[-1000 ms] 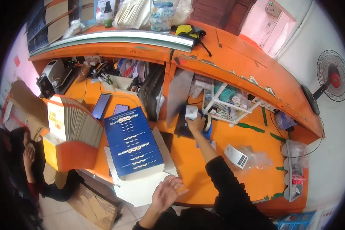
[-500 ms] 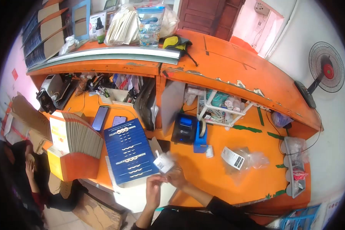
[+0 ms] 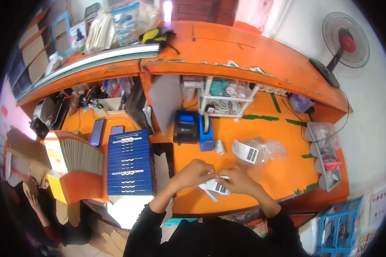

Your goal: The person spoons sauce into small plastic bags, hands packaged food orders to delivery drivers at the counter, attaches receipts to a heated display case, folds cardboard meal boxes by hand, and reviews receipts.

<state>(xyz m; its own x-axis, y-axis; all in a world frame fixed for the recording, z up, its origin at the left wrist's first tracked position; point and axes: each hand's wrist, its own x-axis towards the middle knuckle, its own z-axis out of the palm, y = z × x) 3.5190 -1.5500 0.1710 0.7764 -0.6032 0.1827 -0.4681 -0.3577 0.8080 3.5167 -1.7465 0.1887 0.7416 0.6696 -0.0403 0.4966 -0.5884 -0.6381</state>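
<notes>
Both hands meet over the orange desk, close to its front edge. My left hand (image 3: 196, 173) pinches the upper left of a white printed label (image 3: 215, 186). On the label's right side, my right hand (image 3: 236, 182) grips it between thumb and fingers. A narrow white strip hangs below the label. Beyond the hands stand a black label printer (image 3: 186, 127), a blue tape dispenser (image 3: 206, 135) and a small white roll (image 3: 220, 147). Another printed label (image 3: 245, 151) lies on clear plastic to the right. Left of my hands is a stack of blue boxes (image 3: 129, 165).
Orange and white cartons (image 3: 75, 165) stand at the left, near a seated person (image 3: 38, 210). Two phones lie behind the blue boxes. A white rack (image 3: 227, 100) is under the shelf. A grey tray (image 3: 326, 158) lines the right edge, with a fan (image 3: 345, 40) above.
The label has moved from beside the blue boxes rightward over the desk, now between both hands. Earlier, my right hand was at the printer. The view has shifted, too.
</notes>
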